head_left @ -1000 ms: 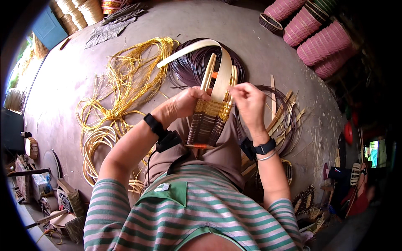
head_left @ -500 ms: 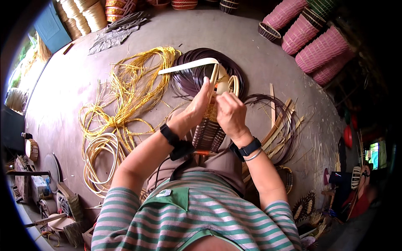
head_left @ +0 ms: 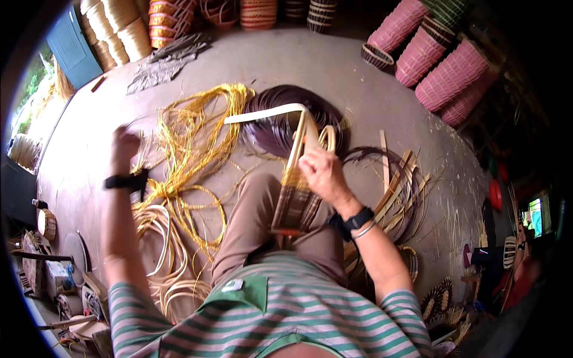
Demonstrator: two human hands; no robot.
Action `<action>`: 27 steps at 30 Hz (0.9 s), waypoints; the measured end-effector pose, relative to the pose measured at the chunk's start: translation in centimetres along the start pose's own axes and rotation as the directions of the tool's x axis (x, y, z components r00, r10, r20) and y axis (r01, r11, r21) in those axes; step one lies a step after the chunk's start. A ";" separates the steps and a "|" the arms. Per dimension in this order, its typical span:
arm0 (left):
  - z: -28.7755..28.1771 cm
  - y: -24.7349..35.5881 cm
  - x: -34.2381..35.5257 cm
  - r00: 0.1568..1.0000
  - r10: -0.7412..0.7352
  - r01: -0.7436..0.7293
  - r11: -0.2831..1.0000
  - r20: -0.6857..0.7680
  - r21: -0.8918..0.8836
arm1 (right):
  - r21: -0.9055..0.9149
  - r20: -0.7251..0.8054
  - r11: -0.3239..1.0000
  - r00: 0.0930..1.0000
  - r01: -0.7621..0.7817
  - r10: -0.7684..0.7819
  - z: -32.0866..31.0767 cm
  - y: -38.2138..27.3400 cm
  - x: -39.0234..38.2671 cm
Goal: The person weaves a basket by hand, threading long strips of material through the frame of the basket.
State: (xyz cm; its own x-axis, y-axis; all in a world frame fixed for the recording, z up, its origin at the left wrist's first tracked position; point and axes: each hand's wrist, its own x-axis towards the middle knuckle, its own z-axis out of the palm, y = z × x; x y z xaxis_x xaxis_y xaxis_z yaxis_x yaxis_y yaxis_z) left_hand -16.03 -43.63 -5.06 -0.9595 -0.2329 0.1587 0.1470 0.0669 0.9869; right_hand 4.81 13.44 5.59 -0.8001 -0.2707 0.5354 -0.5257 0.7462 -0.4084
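Between my knees stands a small woven basket of dark brown and gold strands, with pale bent rods rising from it. A wide cream strip folds over at its top and points left. My right hand is closed at the upper weave, gripping the basket; its fingertips are partly hidden. Far out to the left, my left hand is raised and closed, blurred by motion. A thin strand seems to run from it, faint against the floor.
Loose gold strands and a dark brown coil lie ahead on the floor. Pale cane coils are at left, split strips at right. Stacked pink baskets stand far right. Another person's arm shows at the right edge.
My left hand has swung away from the basket, out to the far left. The right hand stays at the basket. The view has shifted slightly.
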 end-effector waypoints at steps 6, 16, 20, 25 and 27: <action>-27.0 -0.8 -2.5 0.905 0.044 0.019 0.989 -0.424 0.144 | -0.007 0.038 0.998 0.998 0.059 -0.059 0.7 -0.5 0.4; -17.9 -5.0 0.1 0.812 -0.457 0.412 0.889 -0.362 -0.200 | 0.021 -0.017 0.999 0.999 0.041 -0.040 1.9 -0.9 1.0; 3.7 -3.3 -3.8 0.843 -0.512 0.488 0.857 0.167 0.164 | -0.016 -0.021 1.000 1.000 0.008 -0.008 1.8 -0.5 0.6; 28.2 10.5 -21.2 0.462 -0.396 0.633 0.774 0.794 0.017 | -0.082 -0.049 0.997 0.999 0.011 -0.015 1.6 -0.8 0.4; 31.5 9.4 -23.7 0.390 -0.319 0.819 0.548 0.864 -0.167 | -0.084 -0.077 0.996 0.997 0.023 -0.029 1.7 -1.0 0.5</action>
State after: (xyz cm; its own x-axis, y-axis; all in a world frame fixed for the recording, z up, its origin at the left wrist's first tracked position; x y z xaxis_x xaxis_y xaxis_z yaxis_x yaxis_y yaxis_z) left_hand 0.52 -6.90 -0.50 -0.6284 0.7262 -0.2790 -0.6654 -0.3160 0.6763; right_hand 4.44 11.52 5.06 -0.7596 -0.2444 0.6027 -0.5176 0.7883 -0.3327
